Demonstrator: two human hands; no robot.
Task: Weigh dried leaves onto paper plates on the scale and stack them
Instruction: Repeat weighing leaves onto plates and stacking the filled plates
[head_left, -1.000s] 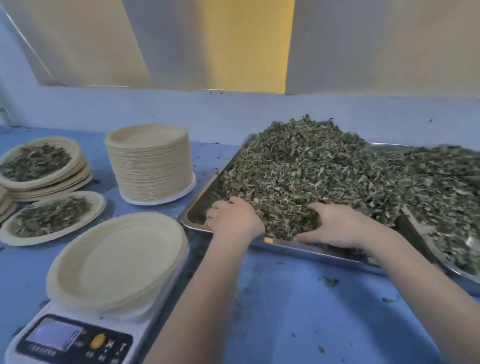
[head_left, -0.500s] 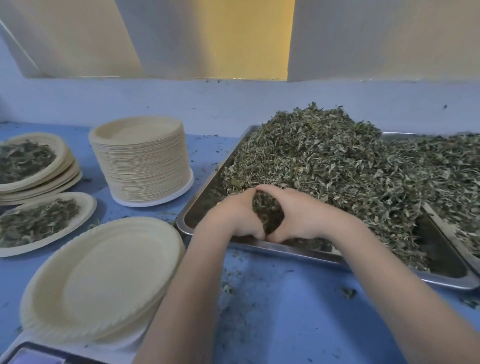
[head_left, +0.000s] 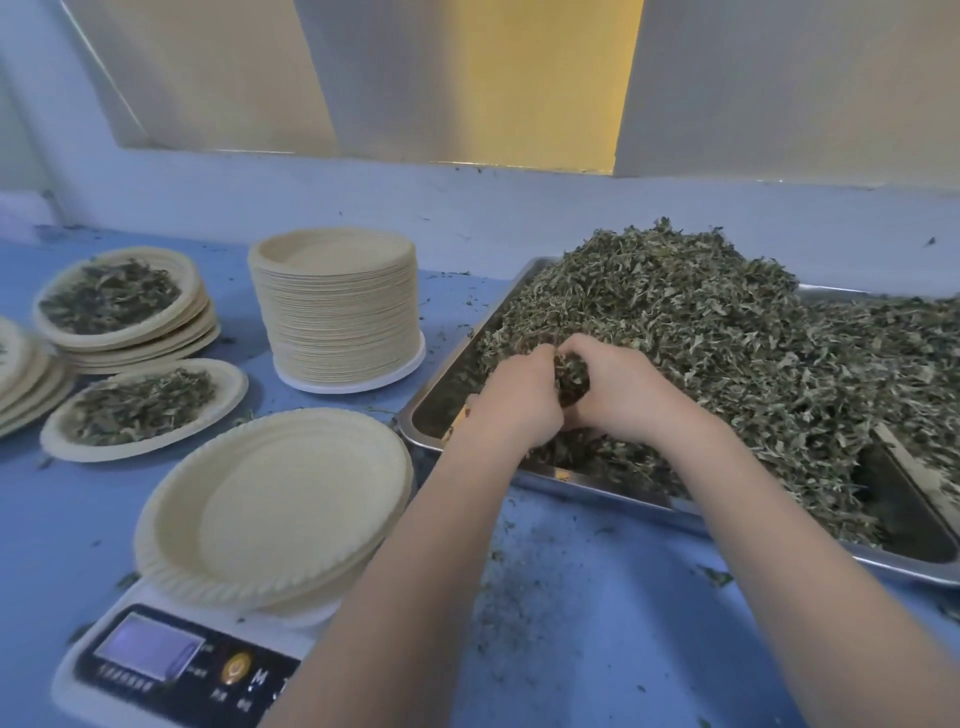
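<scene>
Clump of dried green leaves (head_left: 571, 375) clasped between my left hand (head_left: 519, 402) and right hand (head_left: 626, 389), above the steel tray's near rim (head_left: 587, 480). Empty beige paper plate (head_left: 275, 506) on white scale (head_left: 171, 660), left. Bare blue counter (head_left: 597, 623) between them.

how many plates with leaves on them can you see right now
2 plainly: one filled plate topping the stack at far left, one single filled plate on the table before it. Another stack at the left edge is cut off; plates beneath may hold leaves too.
</scene>
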